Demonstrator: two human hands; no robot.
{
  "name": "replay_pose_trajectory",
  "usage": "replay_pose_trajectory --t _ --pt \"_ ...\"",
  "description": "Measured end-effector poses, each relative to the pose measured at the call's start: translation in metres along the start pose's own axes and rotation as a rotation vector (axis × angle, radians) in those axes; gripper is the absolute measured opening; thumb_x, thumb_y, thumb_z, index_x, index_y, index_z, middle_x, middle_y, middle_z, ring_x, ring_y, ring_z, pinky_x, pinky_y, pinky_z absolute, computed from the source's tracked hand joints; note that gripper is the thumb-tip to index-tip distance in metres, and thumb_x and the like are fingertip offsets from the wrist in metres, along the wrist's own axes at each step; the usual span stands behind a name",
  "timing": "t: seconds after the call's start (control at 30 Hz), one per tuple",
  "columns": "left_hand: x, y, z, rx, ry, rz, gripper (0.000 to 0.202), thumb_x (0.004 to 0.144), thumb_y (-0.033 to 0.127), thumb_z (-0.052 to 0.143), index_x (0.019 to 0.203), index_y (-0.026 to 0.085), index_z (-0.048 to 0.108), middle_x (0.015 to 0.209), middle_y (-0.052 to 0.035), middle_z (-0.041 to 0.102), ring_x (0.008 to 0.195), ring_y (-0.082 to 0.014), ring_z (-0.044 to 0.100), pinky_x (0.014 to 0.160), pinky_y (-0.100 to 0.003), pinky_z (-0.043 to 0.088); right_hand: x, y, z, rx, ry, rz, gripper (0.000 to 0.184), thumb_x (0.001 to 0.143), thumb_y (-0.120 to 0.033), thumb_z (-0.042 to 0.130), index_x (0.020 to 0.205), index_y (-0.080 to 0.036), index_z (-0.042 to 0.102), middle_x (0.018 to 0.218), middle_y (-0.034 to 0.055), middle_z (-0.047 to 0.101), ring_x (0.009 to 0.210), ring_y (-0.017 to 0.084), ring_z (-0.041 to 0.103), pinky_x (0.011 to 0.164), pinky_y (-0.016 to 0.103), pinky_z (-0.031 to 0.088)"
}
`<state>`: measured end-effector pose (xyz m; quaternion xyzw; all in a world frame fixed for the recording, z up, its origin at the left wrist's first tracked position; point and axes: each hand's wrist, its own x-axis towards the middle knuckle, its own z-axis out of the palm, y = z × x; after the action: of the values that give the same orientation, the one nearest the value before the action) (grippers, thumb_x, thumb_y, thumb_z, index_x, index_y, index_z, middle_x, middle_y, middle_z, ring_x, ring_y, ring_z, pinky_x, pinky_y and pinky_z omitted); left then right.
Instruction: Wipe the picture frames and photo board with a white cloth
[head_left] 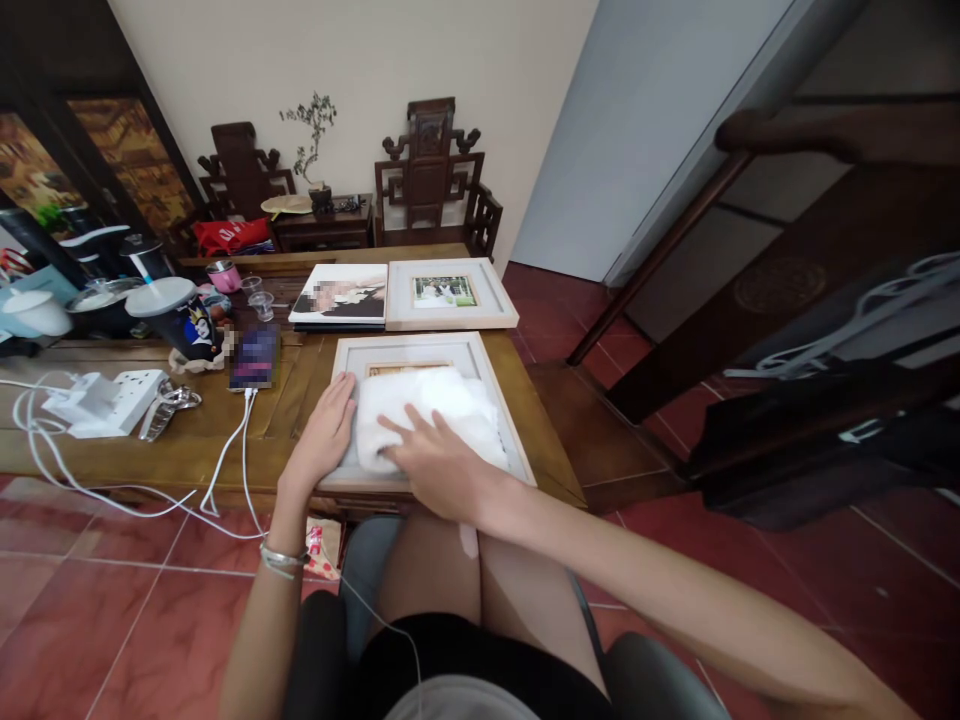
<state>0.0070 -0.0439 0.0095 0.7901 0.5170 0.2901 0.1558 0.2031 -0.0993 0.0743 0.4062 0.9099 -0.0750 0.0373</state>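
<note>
A framed picture (481, 362) with a pale wide border lies flat on the near end of a wooden table (225, 445), at the centre of the frame. A folded white cloth (450, 400) covers most of its glass; only a strip of the photo's top edge shows above the cloth.

The right hand (431, 462) lies palm down on the lower left part of the cloth, just below centre. Its fingers are spread and extended, pressing flat rather than clasping the fabric. The left hand (324, 435) rests flat beside it, at centre left, on the left border of the framed picture. Its fingers are straight and together, closed on nothing, with the fingertips just beside the cloth's left edge. A thin bracelet (279, 558) circles that wrist.

Above, toward the top centre, a second frame (501, 303) lies flat on the table, and a photo album (341, 293) lies touching its left side. Left of the near frame a phone (255, 357) lies face up with a white cable (234, 450) running off the table edge. Farther left sit a white power strip (120, 398) and a dark printed cup (186, 322) with a white lid. A carved wooden chair (431, 175) stands against the wall at the top centre.
</note>
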Motion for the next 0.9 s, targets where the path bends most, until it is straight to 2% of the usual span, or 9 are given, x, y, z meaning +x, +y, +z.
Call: replay_pose_trajectory --t 0.1,0.17,0.27,0.37,0.5,0.57,0.67,0.77,0.9 --pt "-0.001 0.004 -0.003 -0.083 0.038 -0.036 0.059 0.099 0.041 0.027 0.15 0.012 0.026 0.157 -0.0141 0.029 0.145 -0.0202 0.028 0.12 -0.041 0.02 0.045 0.017 0.003 -0.115 0.14 0.056 0.048 0.082 -0.002 0.046 0.127 -0.01 0.061 0.155 0.0164 0.031 0.141 0.044 0.022 0.109 0.065 0.025" --pt "-0.001 0.007 -0.004 -0.115 0.053 -0.049 0.06 0.099 0.044 0.027 0.151 0.014 0.024 0.158 -0.0121 0.027 0.145 -0.0193 0.027 0.121 -0.04 0.019 0.069 0.025 0.0 -0.165 0.204 0.055 0.044 0.085 -0.004 0.044 0.125 -0.01 0.062 0.155 0.0154 0.033 0.141 0.044 0.022 0.11 0.065 0.023" --pt "-0.001 0.009 -0.005 -0.131 0.057 -0.053 0.06 0.099 0.046 0.026 0.151 0.015 0.027 0.158 -0.0116 0.028 0.146 -0.0192 0.026 0.121 -0.039 0.018 0.08 0.023 -0.003 -0.191 0.22 0.017 0.042 0.089 -0.006 0.041 0.124 -0.01 0.063 0.152 0.0163 0.038 0.141 0.041 0.024 0.111 0.063 0.024" --pt "-0.001 0.01 -0.006 -0.148 0.053 -0.036 0.061 0.099 0.047 0.024 0.148 0.012 0.032 0.157 -0.0121 0.029 0.145 -0.0188 0.027 0.121 -0.039 0.019 0.061 0.008 0.0 -0.175 0.172 -0.058 0.038 0.089 -0.007 0.044 0.118 -0.011 0.067 0.15 0.0176 0.041 0.14 0.041 0.029 0.11 0.062 0.027" --pt "0.0 0.011 -0.006 -0.145 0.044 -0.035 0.06 0.1 0.044 0.018 0.143 0.01 0.042 0.154 -0.0124 0.037 0.143 -0.0187 0.033 0.12 -0.038 0.021 0.011 -0.005 -0.001 -0.093 0.052 -0.192 0.032 0.082 -0.008 0.054 0.11 -0.009 0.07 0.148 0.0183 0.043 0.139 0.041 0.03 0.109 0.059 0.03" --pt "0.0 0.011 -0.005 -0.105 0.024 -0.029 0.055 0.099 0.043 0.026 0.139 0.012 0.048 0.152 -0.0127 0.04 0.142 -0.0206 0.035 0.12 -0.041 0.023 -0.012 -0.001 -0.008 -0.016 -0.01 -0.189 0.033 0.079 -0.004 0.054 0.107 -0.009 0.07 0.145 0.0181 0.047 0.139 0.039 0.032 0.11 0.057 0.03" --pt "0.001 0.009 -0.002 -0.043 0.014 0.014 0.046 0.097 0.035 0.037 0.133 0.012 0.054 0.15 -0.0137 0.042 0.141 -0.023 0.036 0.119 -0.044 0.026 -0.035 0.012 -0.022 0.076 -0.077 -0.082 0.033 0.075 0.002 0.051 0.096 -0.011 0.072 0.131 0.0202 0.059 0.135 0.034 0.041 0.109 0.054 0.032" --pt "0.001 0.006 0.0 -0.032 0.04 0.032 0.043 0.094 0.024 0.037 0.131 0.013 0.056 0.148 -0.0132 0.045 0.14 -0.0224 0.039 0.118 -0.044 0.029 -0.038 0.018 -0.027 0.082 -0.077 -0.039 0.032 0.073 0.003 0.049 0.09 -0.012 0.072 0.124 0.0201 0.064 0.132 0.032 0.045 0.108 0.053 0.032" --pt "0.002 0.004 0.0 -0.045 0.048 0.038 0.045 0.09 0.016 0.036 0.129 0.013 0.058 0.144 -0.0123 0.051 0.139 -0.0217 0.04 0.118 -0.045 0.029 -0.016 0.004 -0.011 0.048 -0.02 -0.158 0.037 0.073 0.0 0.049 0.1 -0.013 0.071 0.141 0.0142 0.053 0.137 0.034 0.037 0.109 0.054 0.029"
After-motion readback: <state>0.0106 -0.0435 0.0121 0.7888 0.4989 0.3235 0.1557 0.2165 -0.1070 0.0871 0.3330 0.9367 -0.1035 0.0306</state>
